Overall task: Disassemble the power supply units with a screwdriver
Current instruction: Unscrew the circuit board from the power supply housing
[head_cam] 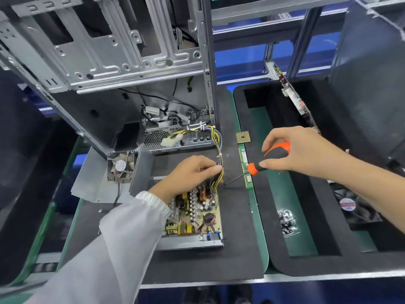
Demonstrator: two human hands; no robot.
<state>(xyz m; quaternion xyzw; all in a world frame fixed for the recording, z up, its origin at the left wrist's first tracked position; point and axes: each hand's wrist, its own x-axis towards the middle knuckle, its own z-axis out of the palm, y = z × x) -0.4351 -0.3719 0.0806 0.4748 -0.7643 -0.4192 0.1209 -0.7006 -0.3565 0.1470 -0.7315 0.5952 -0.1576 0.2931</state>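
An opened power supply unit (195,240) lies on the black mat, its circuit board (197,211) with capacitors and a copper coil exposed. My left hand (190,174) rests over the board's far end and pinches the yellow and black wire bundle (219,150) that runs up toward the computer case. My right hand (300,150) grips the orange and black screwdriver (271,156) to the right of the unit, its thin shaft angled down-left with the tip close to the board's far right corner. The removed metal cover with its fan (121,166) lies to the left.
An open computer case (105,62) stands behind the unit. A RAM stick (245,165) and a CPU chip (243,137) lie at the mat's right edge. The black tray (258,207) on the right holds a bag of screws (287,222), a fan (348,205) and a circuit card (293,93).
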